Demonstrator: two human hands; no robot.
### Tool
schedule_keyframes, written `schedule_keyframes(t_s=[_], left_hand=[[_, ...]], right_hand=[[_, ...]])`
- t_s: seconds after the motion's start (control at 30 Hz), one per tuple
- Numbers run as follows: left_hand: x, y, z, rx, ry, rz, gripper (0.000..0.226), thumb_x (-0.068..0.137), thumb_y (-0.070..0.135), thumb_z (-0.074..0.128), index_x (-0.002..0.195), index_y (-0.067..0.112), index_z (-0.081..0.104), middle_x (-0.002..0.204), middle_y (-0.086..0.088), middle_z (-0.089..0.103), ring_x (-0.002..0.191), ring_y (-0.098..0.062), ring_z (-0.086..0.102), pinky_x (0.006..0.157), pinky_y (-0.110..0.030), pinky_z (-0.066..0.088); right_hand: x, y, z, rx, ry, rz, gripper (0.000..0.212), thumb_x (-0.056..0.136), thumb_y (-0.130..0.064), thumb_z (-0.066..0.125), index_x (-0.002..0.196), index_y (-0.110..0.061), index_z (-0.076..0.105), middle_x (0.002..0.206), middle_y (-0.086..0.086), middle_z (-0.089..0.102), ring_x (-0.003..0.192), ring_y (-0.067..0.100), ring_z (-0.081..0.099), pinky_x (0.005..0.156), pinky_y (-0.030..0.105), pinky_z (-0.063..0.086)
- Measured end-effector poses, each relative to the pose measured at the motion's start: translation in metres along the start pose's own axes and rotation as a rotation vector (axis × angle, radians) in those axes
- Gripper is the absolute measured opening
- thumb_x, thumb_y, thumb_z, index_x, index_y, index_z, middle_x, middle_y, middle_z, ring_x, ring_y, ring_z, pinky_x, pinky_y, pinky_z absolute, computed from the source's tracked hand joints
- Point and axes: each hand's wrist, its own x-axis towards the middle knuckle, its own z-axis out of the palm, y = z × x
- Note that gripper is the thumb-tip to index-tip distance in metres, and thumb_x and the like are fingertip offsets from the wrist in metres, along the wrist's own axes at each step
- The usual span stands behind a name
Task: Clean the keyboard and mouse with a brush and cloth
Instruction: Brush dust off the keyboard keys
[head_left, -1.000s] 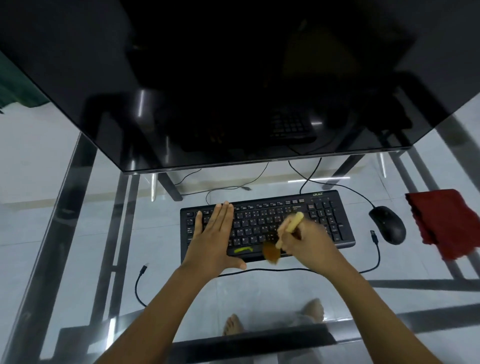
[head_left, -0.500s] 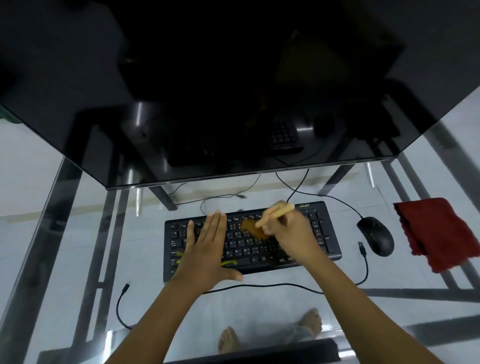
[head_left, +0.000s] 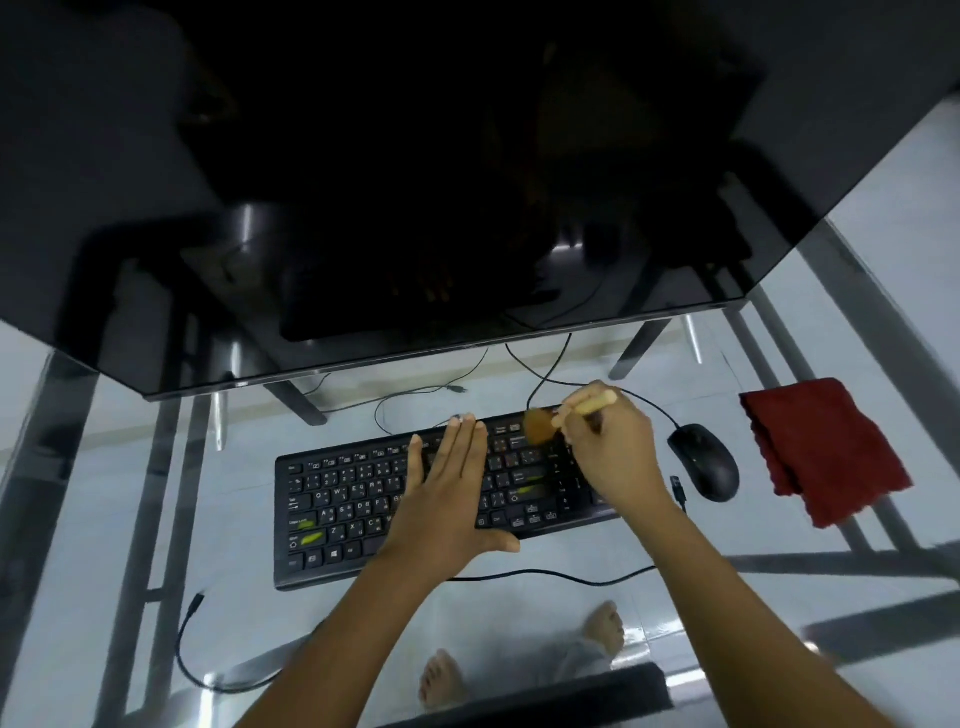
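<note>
under the left hand (head_left: 447, 493) sits the black keyboard (head_left: 363, 499), flat on the glass surface (head_left: 571, 613). that hand's fingers (head_left: 460, 441) are stretched out straight and pressed together, palm down on the middle keys, thumb hooked over the near edge. just right of those fingers, the right hand (head_left: 610, 457) has its fingers pinching the pale wooden handle of a small brush (head_left: 563, 418), bristles down on the keyboard's far edge near the top row. further right of the brush hand, near but not touching, is the black mouse (head_left: 705, 462), and beyond it the red cloth (head_left: 823, 449) lies crumpled on the surface. a big dark monitor (head_left: 415, 182) hangs over everything past the fingertips. a loose black cable (head_left: 545, 574) runs along the near side of the keyboard.
</note>
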Motion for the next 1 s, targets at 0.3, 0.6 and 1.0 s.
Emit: schedule_keyframes(t_s=[0.3,0.6,1.0], left_hand=[[0.010,0.019,0.009,-0.012,-0.006,-0.011,0.120,0.073,0.075,0.053,0.151,0.017,-0.018,0.157,0.002,-0.026,0.142,-0.013,-0.027,0.115,-0.048,-0.017],[0.010,0.023,0.014,0.002,-0.048,-0.037,0.123,0.075,0.063,0.065,0.149,0.018,-0.023,0.156,0.004,-0.029,0.142,-0.014,-0.029,0.117,-0.051,-0.012],[0.012,0.025,0.016,-0.020,-0.042,-0.057,0.124,0.073,0.059,0.070,0.150,0.019,-0.020,0.156,0.005,-0.026,0.142,-0.012,-0.028,0.117,-0.048,-0.013]], right_hand=[[-0.010,0.027,-0.036,0.031,0.111,0.018,0.015,0.093,-0.006,0.058,0.084,-0.016,0.064,0.082,-0.004,0.070,0.074,0.010,0.068,0.071,0.021,0.055],[-0.032,0.048,-0.052,0.081,-0.049,0.055,0.013,0.093,-0.003,0.057,0.083,-0.008,0.064,0.079,0.003,0.072,0.073,0.013,0.069,0.069,0.019,0.057],[-0.025,0.039,-0.054,0.035,0.118,0.088,0.017,0.096,-0.008,0.053,0.083,-0.013,0.062,0.072,-0.001,0.068,0.065,0.012,0.067,0.060,0.008,0.048]])
